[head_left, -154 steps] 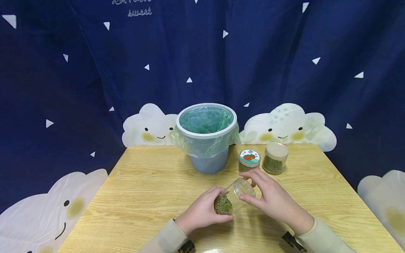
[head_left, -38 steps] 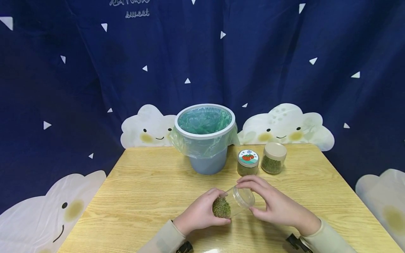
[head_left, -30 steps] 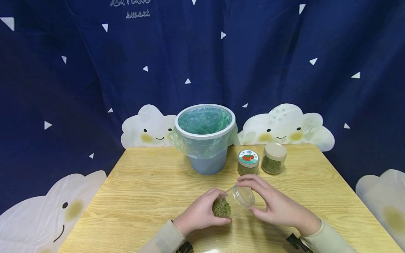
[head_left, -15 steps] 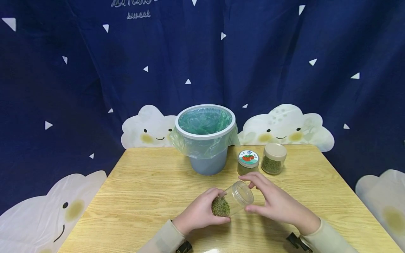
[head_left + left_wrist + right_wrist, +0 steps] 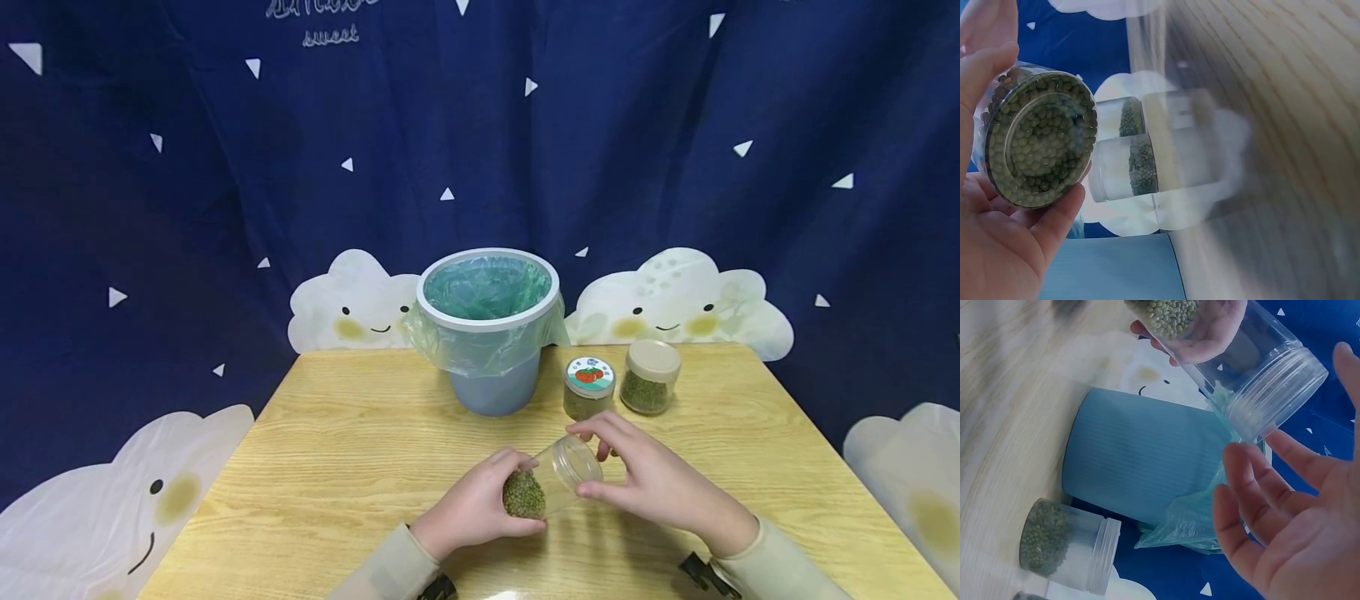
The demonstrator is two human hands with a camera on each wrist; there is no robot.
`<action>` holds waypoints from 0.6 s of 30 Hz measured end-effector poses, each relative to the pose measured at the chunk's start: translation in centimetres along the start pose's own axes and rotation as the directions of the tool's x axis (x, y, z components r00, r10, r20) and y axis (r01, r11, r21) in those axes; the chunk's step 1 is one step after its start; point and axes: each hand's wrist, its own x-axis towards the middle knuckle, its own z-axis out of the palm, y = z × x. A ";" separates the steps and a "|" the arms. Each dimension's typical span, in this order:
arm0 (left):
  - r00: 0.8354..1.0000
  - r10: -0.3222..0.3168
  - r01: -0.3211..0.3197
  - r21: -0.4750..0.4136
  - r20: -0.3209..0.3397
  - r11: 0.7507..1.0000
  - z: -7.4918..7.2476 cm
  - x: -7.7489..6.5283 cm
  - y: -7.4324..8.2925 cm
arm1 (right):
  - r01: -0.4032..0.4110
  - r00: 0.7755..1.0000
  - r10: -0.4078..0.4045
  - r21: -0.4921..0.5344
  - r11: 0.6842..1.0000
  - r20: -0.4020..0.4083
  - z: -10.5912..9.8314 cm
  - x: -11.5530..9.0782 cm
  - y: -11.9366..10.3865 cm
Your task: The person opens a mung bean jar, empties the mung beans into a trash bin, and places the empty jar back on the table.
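Note:
Tilted over the near part of the table is a clear jar, partly filled with green beans. The left hand grips it round the base, and its mouth points up to the right. From below, the left wrist view shows the jar's base with beans behind it. Beside the mouth is the right hand, its fingers loosely bent. In the right wrist view, one fingertip meets the ridged neck, while the thumb stands apart from it. No lid can be made out on this jar.
Behind the hands stands a blue-grey bin lined with a thin green bag. To its right are a short jar with a tomato-picture lid and a taller beige-lidded jar. A wooden table bears them all.
The left hand's grip on the jar has stayed nearly in place. Over the last second, the right hand's fingers and thumb have shifted slightly about the mouth. Bin and other jars have not moved.

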 end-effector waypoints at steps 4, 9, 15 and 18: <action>1.000 -0.009 0.009 0.001 0.002 1.000 0.0 -0.1 0.1 | 0.002 1.000 -0.002 -0.001 1.000 0.022 0.1 0.0 0.1; 1.000 -0.001 0.001 0.016 0.008 1.000 0.0 -0.1 0.1 | 0.021 0.999 -0.020 -0.001 1.000 0.047 0.1 -0.1 0.2; 1.000 0.008 -0.009 0.025 0.008 1.000 -0.1 -0.2 0.2 | 0.054 0.998 -0.054 0.002 0.999 0.044 0.1 -0.2 0.2; 1.000 0.012 -0.012 0.028 0.005 1.000 0.0 -0.2 0.2 | 0.077 0.996 -0.077 0.008 0.997 0.046 0.1 -0.3 0.2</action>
